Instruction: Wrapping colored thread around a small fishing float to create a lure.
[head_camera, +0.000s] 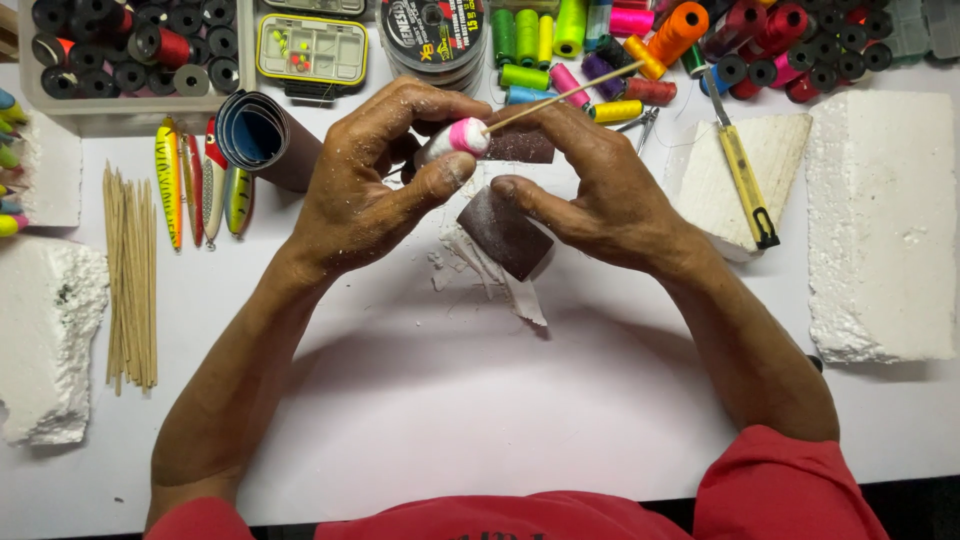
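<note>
Over table (400, 400) | left hand (365, 195) pinches float (458, 137) | right hand (600, 195) grip probably pinching sandpaper (505, 232) | skewers (130, 275) left

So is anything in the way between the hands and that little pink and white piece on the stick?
Nothing visible. The left hand already pinches the pink and white piece directly, and the right hand closes on the thin wooden stick beside it, with a strip of brown sandpaper under its fingers.

Head camera looks straight down, close above table (480, 420).
</note>
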